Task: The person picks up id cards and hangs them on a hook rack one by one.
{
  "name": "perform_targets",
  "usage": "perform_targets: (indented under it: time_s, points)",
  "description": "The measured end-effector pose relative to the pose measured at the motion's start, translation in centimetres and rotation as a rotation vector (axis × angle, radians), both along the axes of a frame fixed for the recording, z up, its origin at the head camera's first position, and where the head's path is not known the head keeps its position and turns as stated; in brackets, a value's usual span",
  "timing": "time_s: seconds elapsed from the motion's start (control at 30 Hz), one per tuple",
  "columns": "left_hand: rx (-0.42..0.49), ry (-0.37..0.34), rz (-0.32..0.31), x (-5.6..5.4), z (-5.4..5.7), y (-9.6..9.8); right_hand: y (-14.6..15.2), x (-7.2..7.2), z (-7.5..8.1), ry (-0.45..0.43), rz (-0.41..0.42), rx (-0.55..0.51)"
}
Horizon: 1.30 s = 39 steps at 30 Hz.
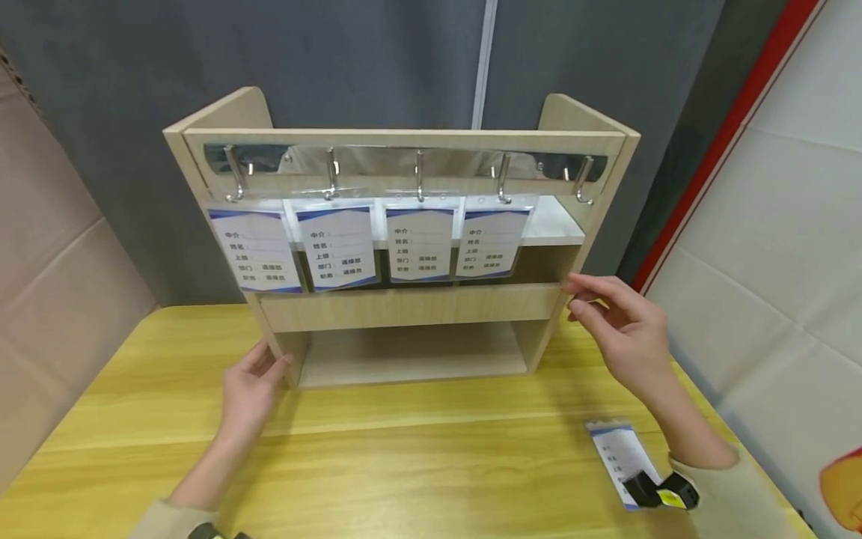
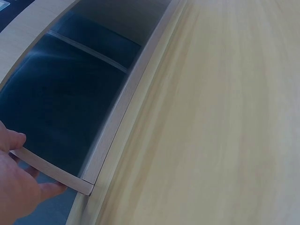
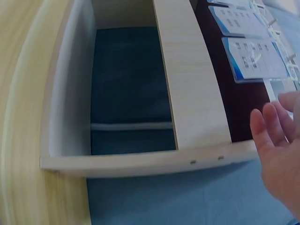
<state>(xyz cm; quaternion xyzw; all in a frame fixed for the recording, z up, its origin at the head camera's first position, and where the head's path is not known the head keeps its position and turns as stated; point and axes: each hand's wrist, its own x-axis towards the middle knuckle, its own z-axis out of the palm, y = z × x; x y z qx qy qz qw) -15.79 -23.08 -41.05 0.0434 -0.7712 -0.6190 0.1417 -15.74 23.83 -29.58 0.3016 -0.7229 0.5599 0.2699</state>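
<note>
A pale wooden shelf rack [image 1: 417,307] stands upright on the table. At its lower left, my left hand [image 1: 251,385] grips the side panel, thumb inside and fingers outside; the left wrist view shows this hand [image 2: 23,178] around the panel's edge. My right hand [image 1: 622,329] is at the right side panel, fingertips right by its front edge and loosely bent. In the right wrist view, the right hand [image 3: 281,145] has nothing between thumb and fingers. Several badge cards [image 1: 337,247] in clear sleeves hang below the metal hooks [image 1: 419,176] on the top rail.
Another badge card [image 1: 622,457] lies on the yellow wood-grain table [image 1: 431,464] at the right, partly covered by the right wrist's camera strap. A grey curtain [image 1: 377,60] hangs behind the rack. White padded walls flank the table, the right one [image 1: 781,247] with a red edge.
</note>
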Motion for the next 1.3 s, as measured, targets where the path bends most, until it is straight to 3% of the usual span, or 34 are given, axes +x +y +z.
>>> perform_targets:
  time_s: [0.17,0.33,0.63,0.97,1.3]
  points:
    - [0.001,0.005,-0.001,0.0,-0.1,0.0,1.5,0.5,-0.4,-0.056,-0.051,0.147]
    - [-0.001,0.011,-0.001,0.0,-0.1,0.0,2.7,0.9,-1.2,-0.089,-0.031,0.172]
    - [0.013,0.0,0.007,0.1,-0.1,0.0,4.7,1.7,-3.0,-0.186,-0.119,0.213]
    - [0.021,-0.006,-0.003,0.1,-0.1,0.1,6.9,1.1,-5.4,-0.312,-0.114,0.306]
    - [0.013,-0.003,0.004,0.0,0.0,0.1,9.3,0.6,-8.1,-0.362,-0.095,0.376]
